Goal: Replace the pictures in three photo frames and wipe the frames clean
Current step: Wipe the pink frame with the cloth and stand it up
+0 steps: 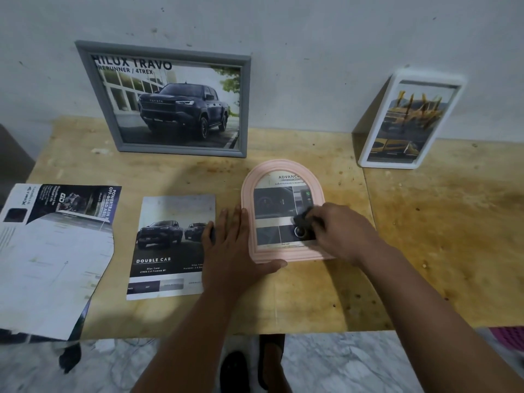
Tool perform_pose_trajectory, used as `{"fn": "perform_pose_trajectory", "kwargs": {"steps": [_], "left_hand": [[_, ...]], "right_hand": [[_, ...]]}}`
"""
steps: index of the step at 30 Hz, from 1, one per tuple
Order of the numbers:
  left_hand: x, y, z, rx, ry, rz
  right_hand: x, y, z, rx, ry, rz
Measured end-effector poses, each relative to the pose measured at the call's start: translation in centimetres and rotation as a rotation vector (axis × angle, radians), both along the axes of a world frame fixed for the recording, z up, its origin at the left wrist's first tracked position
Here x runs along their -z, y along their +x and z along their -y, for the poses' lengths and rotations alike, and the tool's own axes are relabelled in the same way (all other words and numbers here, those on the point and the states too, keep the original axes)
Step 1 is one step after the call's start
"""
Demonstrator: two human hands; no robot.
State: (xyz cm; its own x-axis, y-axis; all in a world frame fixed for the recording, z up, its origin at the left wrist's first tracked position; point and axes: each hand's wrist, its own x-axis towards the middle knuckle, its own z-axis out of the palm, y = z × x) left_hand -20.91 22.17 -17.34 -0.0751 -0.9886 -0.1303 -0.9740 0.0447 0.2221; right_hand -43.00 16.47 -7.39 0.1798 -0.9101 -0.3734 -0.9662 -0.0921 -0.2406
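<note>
Two hands work the flat pink frame (279, 177), arch pointing away: left hand (236, 248) flat, right hand (343, 234) gripping cloth (304, 217).

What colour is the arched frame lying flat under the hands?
Pale pink; the arched frame shows clearly in the head view.

Scuffed grey wall (312, 38), plywood table (425, 222), marble floor (340, 364)
</note>
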Motion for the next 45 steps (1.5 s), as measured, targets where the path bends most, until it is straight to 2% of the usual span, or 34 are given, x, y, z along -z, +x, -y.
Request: {"fn": "perform_pose_trajectory", "kwargs": {"steps": [2,5,8,10,12,14,16,20,24,27,30,35,37,39,41,43,45], "left_hand": [[0.0,0.0,0.0,-0.003,-0.001,-0.009],[-0.1,-0.1,0.0,-0.006,0.001,-0.013],[0.0,-0.1,-0.1,0.000,-0.015,-0.018],[0.1,-0.1,-0.2,0.002,-0.034,-0.025],[0.0,-0.2,-0.1,0.004,-0.035,-0.020],[0.0,-0.2,-0.1,0.006,-0.020,-0.014],[0.0,-0.1,0.0,0.002,-0.003,-0.014],[-0.1,-0.1,0.0,0.001,0.010,-0.015],[-0.2,-0.1,0.0,-0.009,0.005,-0.026],[-0.2,-0.2,0.0,-0.009,0.002,-0.023],[-0.2,-0.2,0.0,0.000,0.012,-0.010],[-0.1,-0.2,0.0,0.004,0.003,0.005],[-0.1,-0.1,0.1,0.000,0.008,-0.002],[-0.1,-0.1,0.1,-0.003,0.021,-0.012],[-0.2,-0.1,0.1,-0.003,0.032,-0.020],[-0.3,-0.1,0.2,-0.005,0.032,-0.023],[-0.3,-0.1,0.1,-0.007,0.032,-0.028]], "right_hand": [[-0.1,0.9,-1.2,-0.104,0.059,-0.075],[0.6,2.9,-3.1,-0.224,0.004,-0.062],[1.6,4.9,-2.9,-0.231,0.016,-0.011],[2.2,6.1,-1.9,-0.225,0.102,0.069],[2.5,6.2,-0.6,-0.191,0.205,0.193],[2.2,4.7,1.1,-0.058,0.259,0.351],[1.7,2.8,2.9,0.089,0.178,0.438],[2.0,0.8,6.6,0.149,-0.098,0.340],[3.7,2.0,8.1,-0.083,-0.135,0.146],[4.6,3.4,7.6,-0.140,-0.156,0.059],[4.8,4.4,5.8,-0.158,-0.174,0.089],[4.4,4.7,1.8,-0.359,-0.070,0.212],[2.6,4.1,2.1,-0.263,0.046,0.285],[1.4,3.1,3.3,-0.110,0.078,0.350],[1.0,2.3,4.9,0.004,-0.048,0.358],[1.9,2.2,6.3,0.046,-0.205,0.274],[3.4,3.0,6.9,0.046,-0.247,0.201]]}}
